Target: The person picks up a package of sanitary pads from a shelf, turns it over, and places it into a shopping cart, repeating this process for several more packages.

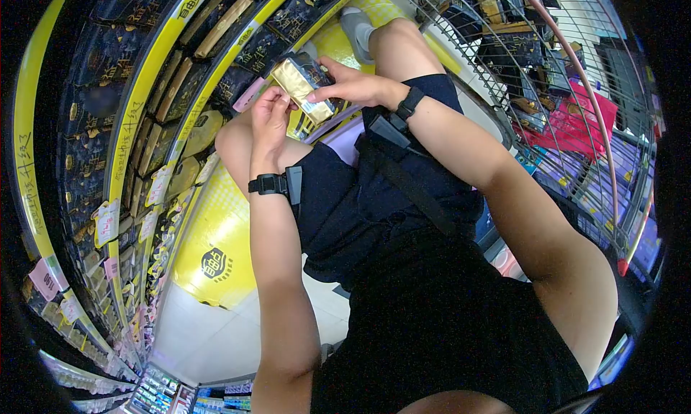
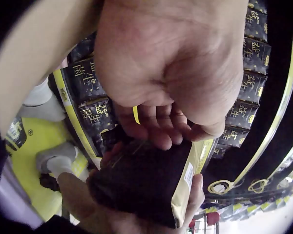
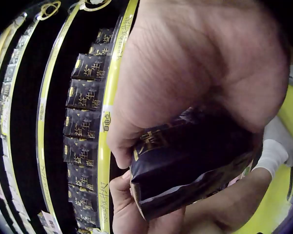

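Observation:
A black package with a gold side (image 1: 304,90) is held above the person's lap in the head view. The left hand (image 1: 270,119) pinches its near corner, fingers curled. Across its far end, the right hand (image 1: 353,83) grips it with the thumb on the gold side. In the left wrist view the left hand (image 2: 171,63) has its fingertips at the edge of the dark package (image 2: 141,180), which bears a white label on its gold side. The right wrist view shows the right hand (image 3: 200,63) over the package (image 3: 190,161); its fingertips are partly hidden.
Shelves of black packages (image 1: 93,126) with yellow edge strips rise at the left. At the upper right stands a wire cart (image 1: 504,61) holding dark packages and a red bag (image 1: 576,123). A yellow floor covering (image 1: 216,248) lies beneath the person's legs.

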The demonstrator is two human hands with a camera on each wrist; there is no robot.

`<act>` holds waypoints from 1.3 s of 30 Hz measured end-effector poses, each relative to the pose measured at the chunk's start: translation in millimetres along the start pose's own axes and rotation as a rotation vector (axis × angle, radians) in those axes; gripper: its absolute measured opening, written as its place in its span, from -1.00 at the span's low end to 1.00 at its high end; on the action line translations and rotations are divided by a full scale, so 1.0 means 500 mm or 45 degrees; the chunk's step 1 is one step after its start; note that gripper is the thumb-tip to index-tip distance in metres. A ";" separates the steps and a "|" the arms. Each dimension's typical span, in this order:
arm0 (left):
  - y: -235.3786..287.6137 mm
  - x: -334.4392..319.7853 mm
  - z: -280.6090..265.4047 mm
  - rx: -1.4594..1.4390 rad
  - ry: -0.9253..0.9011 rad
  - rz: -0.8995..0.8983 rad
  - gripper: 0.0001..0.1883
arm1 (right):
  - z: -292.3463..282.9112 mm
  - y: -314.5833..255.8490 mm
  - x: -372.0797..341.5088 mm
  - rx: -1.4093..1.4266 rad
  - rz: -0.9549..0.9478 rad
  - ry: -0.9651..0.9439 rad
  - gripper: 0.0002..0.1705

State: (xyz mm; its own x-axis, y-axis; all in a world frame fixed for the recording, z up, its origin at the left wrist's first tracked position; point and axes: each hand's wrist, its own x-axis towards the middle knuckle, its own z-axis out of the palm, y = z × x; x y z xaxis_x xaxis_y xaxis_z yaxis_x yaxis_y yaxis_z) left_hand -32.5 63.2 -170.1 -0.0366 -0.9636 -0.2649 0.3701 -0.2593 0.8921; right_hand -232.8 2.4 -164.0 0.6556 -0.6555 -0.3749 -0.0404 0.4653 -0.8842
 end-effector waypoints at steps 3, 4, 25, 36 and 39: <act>0.000 0.000 -0.001 -0.033 -0.007 -0.009 -0.93 | -0.002 -0.001 0.000 0.018 0.037 -0.023 0.03; -0.001 0.000 -0.002 -0.048 -0.012 -0.012 -0.93 | -0.003 -0.003 0.000 0.031 0.059 -0.040 0.04; -0.020 0.008 -0.012 0.528 0.125 0.032 -0.98 | -0.016 0.017 0.013 -0.609 -0.127 0.199 0.16; -0.027 0.009 -0.022 0.533 0.140 -0.022 -0.97 | -0.006 -0.005 0.002 -0.674 -0.132 0.184 0.17; -0.027 0.009 -0.026 0.441 0.087 0.039 -0.96 | -0.006 0.001 0.002 -0.569 -0.126 0.176 0.17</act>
State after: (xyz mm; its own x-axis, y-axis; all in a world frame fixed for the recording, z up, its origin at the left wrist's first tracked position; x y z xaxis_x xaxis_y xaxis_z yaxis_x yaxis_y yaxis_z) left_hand -25.4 63.1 -188.2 0.0360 -0.9677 -0.2495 0.0328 -0.2484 0.9681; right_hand -234.2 0.2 -165.6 0.5671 -0.7711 -0.2895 -0.3229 0.1152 -0.9394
